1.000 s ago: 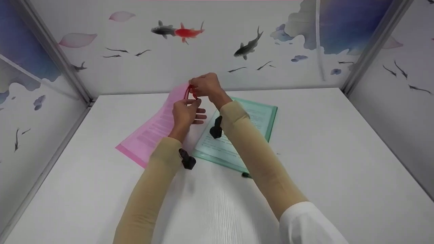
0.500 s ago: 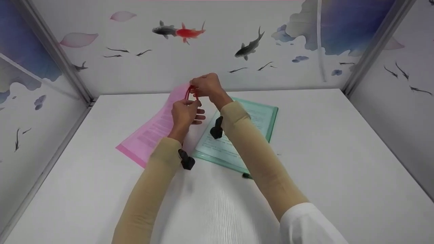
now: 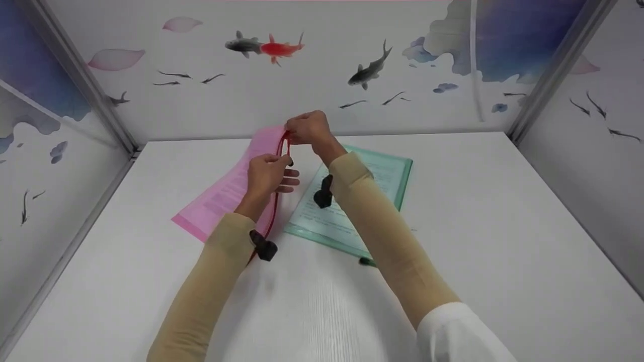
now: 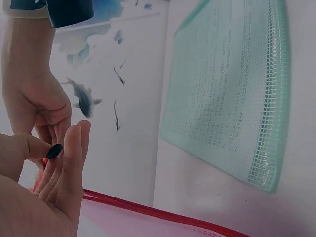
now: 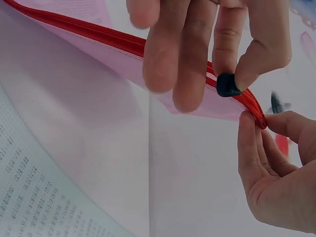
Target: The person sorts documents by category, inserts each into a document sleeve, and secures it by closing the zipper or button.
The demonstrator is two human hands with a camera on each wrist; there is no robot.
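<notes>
My right hand [image 3: 307,128] pinches the pink pouch's [image 3: 226,193] far corner taut while my left hand's [image 3: 266,176] grip draws the zipper pull [image 5: 227,85] steadily near.

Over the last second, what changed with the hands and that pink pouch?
The left hand, pinching the dark zipper pull, slid toward the person along the red zipper edge of the pink mesh document pouch. The right hand kept pinching the pouch's far corner. The green mesh pouch stayed put.
</notes>
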